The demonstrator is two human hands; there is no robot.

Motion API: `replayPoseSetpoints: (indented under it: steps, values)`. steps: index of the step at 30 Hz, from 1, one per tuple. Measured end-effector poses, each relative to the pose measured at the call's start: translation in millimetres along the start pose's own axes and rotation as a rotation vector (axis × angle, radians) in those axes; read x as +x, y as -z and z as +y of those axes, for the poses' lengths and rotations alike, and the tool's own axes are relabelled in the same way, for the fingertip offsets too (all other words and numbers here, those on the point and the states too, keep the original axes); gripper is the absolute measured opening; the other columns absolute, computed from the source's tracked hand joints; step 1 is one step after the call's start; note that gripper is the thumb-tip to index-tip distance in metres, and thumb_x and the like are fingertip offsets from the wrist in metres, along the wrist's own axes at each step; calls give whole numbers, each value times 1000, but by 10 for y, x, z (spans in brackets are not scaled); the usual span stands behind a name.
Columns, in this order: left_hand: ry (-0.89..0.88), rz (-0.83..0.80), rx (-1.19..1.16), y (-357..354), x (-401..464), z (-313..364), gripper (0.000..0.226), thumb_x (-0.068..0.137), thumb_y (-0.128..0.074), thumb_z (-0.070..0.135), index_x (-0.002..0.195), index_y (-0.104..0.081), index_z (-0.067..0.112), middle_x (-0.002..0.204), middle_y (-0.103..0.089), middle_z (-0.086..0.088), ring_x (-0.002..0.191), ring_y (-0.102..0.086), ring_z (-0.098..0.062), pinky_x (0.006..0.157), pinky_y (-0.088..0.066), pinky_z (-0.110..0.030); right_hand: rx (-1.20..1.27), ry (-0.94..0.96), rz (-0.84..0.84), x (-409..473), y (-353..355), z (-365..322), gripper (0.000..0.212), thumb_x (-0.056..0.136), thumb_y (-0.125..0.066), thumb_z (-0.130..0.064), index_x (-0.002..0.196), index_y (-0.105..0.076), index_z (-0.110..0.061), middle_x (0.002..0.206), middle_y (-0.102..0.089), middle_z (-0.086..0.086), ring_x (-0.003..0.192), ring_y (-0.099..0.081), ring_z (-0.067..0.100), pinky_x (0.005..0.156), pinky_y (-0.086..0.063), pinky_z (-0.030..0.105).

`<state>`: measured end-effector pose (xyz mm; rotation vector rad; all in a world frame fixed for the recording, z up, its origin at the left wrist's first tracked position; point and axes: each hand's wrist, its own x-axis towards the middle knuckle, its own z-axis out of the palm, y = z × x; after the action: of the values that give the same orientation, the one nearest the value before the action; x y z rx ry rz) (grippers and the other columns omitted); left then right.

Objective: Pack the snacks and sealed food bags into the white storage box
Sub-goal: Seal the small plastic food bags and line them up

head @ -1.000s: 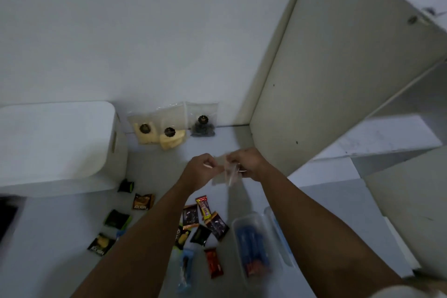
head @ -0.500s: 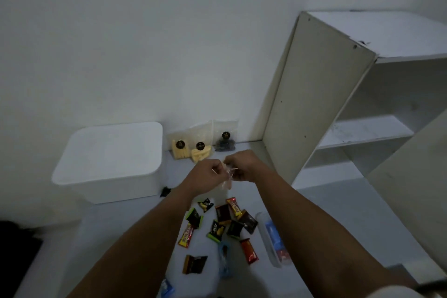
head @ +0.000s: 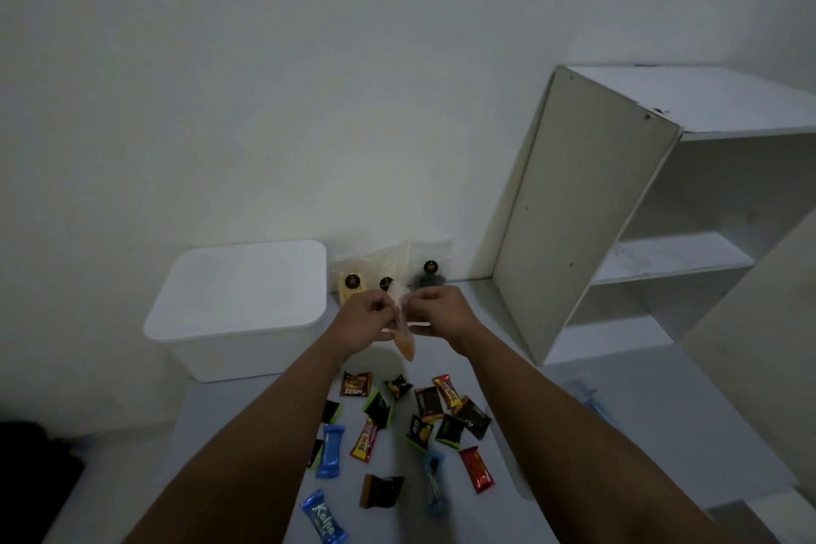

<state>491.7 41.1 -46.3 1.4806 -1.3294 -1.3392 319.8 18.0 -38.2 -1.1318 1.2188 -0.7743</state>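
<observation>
While both hands, left (head: 366, 319) and right (head: 438, 314), are pinching the clear food bag (head: 404, 333) in a closed grip, we are pressing along its seal; the lidded white storage box (head: 238, 307) is sitting left of the grip.

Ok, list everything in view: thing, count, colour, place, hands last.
box: one, white, lid on, left on the table.
held bag: one, clear with orange contents, pinched between both hands above the table.
sealed bags: three, clear, two with yellow contents and one with dark, leaning on the wall right of the box.
snacks: roughly sixteen, black, brown, red, blue and green-edged wrappers, scattered on the table near the person.
shelf: one, white, open, on the right.
table: one, pale grey.
left hand: pinches the held bag.
right hand: pinches the held bag.
</observation>
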Motion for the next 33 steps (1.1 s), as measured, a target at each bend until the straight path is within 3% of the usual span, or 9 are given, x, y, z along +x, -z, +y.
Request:
replayPoseSetpoints:
  steps: [6, 12, 17, 21, 24, 27, 30, 33]
  values:
    - [36, 47, -73, 23, -63, 0, 17, 100, -55, 8, 83, -57, 5, 84, -72, -6, 78, -75, -14, 81, -63, -37, -156, 81, 42, -20, -25, -125, 13, 88, -68, 0, 96, -71, 10, 80, -70, 14, 70, -69, 19, 62, -60, 25]
    - [83, 85, -54, 13, -61, 43, 16, 97, -59, 17, 86, -59, 5, 90, -76, -13, 85, -77, -21, 82, -63, -43, -207, 142, 17, -22, -55, -105, 15, 91, -69, -5, 96, -71, 9, 78, -70, 10, 69, -69, 13, 60, -56, 20]
    - [93, 59, -37, -19, -55, 79, 19, 98, -58, 19, 92, -62, 2, 94, -76, -19, 85, -77, -25, 76, -64, -40, -221, 148, -5, -24, -16, -79, 13, 91, -70, -8, 96, -73, 4, 82, -72, 13, 74, -70, 17, 66, -57, 24]
    - [81, 5, -25, -25, -66, 79, 22, 99, -52, 12, 82, -62, 5, 86, -74, -17, 81, -74, -26, 82, -63, -46, -252, 125, -41, -46, 28, -79, 4, 90, -70, -7, 91, -73, -4, 82, -73, 9, 79, -72, 17, 71, -58, 28]
    - [65, 10, 48, -19, -69, 92, 23, 99, -50, 12, 79, -58, 6, 87, -73, -18, 84, -75, -27, 81, -62, -45, -336, 151, 21, -50, 25, -84, 10, 87, -69, -2, 96, -72, -1, 81, -71, 9, 79, -74, 23, 69, -58, 32]
    - [52, 48, 135, 34, -76, 95, 19, 98, -54, 14, 81, -58, 6, 90, -74, -20, 80, -74, -22, 75, -61, -38, -446, 207, 105, -52, 26, -76, 18, 83, -67, -2, 99, -66, -10, 77, -65, 7, 76, -75, 29, 66, -58, 38]
    - [37, 84, 185, 93, -72, 90, 21, 97, -56, 18, 79, -59, 6, 83, -72, -14, 76, -71, -21, 78, -61, -41, -552, 256, 139, -49, 52, -54, 16, 86, -63, -2, 90, -62, -18, 81, -64, 8, 70, -74, 23, 68, -59, 44]
    - [40, 92, 182, 107, -60, 123, 23, 97, -56, 18, 79, -61, 5, 81, -70, -12, 75, -71, -21, 79, -60, -40, -626, 235, 88, -63, 55, -59, 20, 96, -54, -5, 89, -70, -15, 91, -70, 12, 72, -73, 19, 74, -61, 47]
